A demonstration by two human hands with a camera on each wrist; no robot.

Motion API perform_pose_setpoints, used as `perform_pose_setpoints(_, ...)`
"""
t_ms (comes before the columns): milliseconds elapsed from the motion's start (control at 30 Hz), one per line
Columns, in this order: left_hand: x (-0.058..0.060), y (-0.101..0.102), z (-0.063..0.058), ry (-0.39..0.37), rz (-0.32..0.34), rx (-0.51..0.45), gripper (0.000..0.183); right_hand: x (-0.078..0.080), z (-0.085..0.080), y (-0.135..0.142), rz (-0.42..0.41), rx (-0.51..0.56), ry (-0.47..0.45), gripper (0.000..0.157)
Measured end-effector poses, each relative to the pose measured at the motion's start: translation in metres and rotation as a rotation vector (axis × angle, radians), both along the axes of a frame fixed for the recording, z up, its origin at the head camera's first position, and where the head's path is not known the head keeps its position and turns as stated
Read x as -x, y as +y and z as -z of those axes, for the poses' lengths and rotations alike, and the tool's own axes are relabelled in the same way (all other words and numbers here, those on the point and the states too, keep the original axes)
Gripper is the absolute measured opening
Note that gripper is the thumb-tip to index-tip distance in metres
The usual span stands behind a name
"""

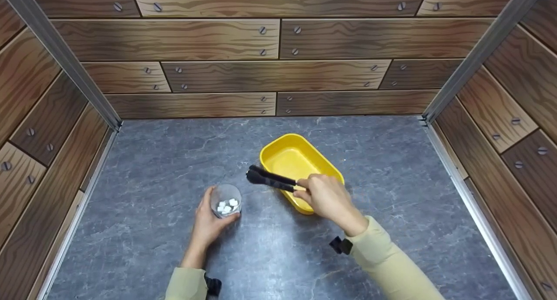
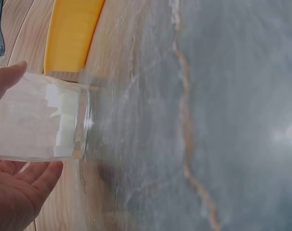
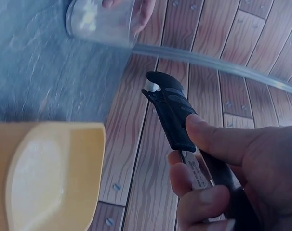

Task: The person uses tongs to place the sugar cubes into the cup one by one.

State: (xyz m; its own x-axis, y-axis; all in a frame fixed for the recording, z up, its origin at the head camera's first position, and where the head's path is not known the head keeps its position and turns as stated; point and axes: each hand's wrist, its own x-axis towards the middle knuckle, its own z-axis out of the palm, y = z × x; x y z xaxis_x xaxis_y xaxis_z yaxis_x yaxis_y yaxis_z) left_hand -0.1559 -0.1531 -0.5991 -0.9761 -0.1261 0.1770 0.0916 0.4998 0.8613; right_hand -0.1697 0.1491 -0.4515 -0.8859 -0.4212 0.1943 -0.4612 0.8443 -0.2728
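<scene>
My left hand (image 1: pixel 208 219) grips a clear glass (image 1: pixel 226 191), thumb on one side and fingers on the other. Several white cubes (image 1: pixel 227 206) lie at the bottom of the glass, which stands upright on the tabletop. In my right hand (image 1: pixel 326 195) is a pair of tongs (image 1: pixel 274 179) with black tips and metal arms, pinched between thumb and fingers. A small white piece (image 3: pixel 153 86) shows between the tong tips in the right wrist view. The tongs reach over the left rim of a yellow tray (image 1: pixel 300 141), their tips pointing toward the glass.
The grey marbled tabletop (image 1: pixel 165 152) is enclosed by wood-patterned walls (image 1: pixel 217 76) at the back and both sides. Metal posts (image 1: pixel 468 58) stand at the rear corners. The yellow tray is to the right of the glass, turned at an angle.
</scene>
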Motion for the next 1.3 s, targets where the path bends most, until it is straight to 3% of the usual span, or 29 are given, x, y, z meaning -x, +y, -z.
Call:
perform_pose_setpoints(300, 0.0, 0.001, -0.001, 0.005, -0.012, 0.012, 0.1, -0.007, 0.006, -0.019, -0.083, -0.046, 0.027, 0.022)
perform_pose_setpoints(600, 0.002, 0.0, 0.0, 0.029, 0.008, 0.008, 0.099, -0.011, 0.011, -0.036, -0.12, -0.035, -0.01, 0.02)
perform_pose_setpoints(1033, 0.0, 0.001, 0.0, 0.016, 0.003, 0.015, 0.1, -0.008, 0.014, -0.02, -0.045, -0.009, 0.03, 0.025)
perform_pose_setpoints(1300, 0.0, 0.001, 0.0, 0.038, 0.002, 0.02, 0.1, -0.007, 0.015, 0.005, 0.029, 0.098, 0.018, 0.028)
